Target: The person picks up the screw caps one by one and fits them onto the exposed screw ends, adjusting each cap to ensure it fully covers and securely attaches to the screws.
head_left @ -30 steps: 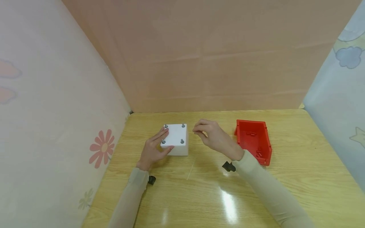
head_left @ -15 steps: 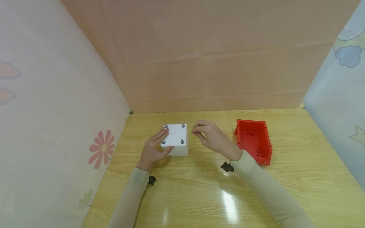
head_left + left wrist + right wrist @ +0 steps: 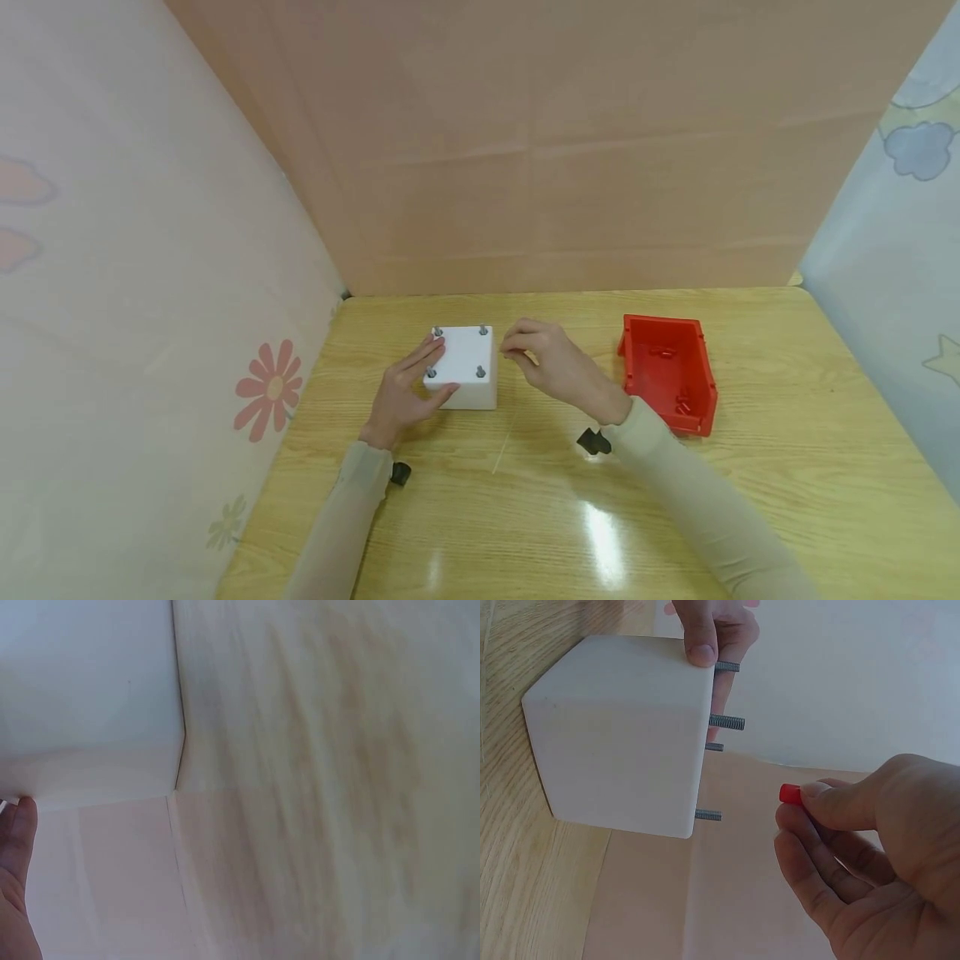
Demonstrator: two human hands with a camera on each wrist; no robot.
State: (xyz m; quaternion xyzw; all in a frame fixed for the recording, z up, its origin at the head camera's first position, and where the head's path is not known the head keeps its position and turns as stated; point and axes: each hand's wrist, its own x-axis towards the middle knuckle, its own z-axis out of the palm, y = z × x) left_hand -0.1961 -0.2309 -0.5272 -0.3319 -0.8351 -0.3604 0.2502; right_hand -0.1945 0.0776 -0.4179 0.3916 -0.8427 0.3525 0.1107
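A white block (image 3: 461,354) sits on the table, with several threaded metal studs (image 3: 727,721) sticking up from its top near the corners. My left hand (image 3: 405,396) holds the block by its left front corner, thumb at the front edge and fingers over the left side of the top. Just right of the block, my right hand (image 3: 551,358) is raised above the table. In the right wrist view its thumb and index finger pinch a small red cylinder (image 3: 789,793), apart from the studs. The left wrist view shows the block's side and only part of the left hand.
A red plastic bin (image 3: 708,367) stands to the right of the right hand, with several small red pieces (image 3: 682,405) inside. The wood-grain table (image 3: 525,517) ends at a brown back panel (image 3: 570,167). Patterned light panels flank both sides.
My right hand has shifted slightly left and toward me, closer to the block's right side. The left hand and the block stay in place.
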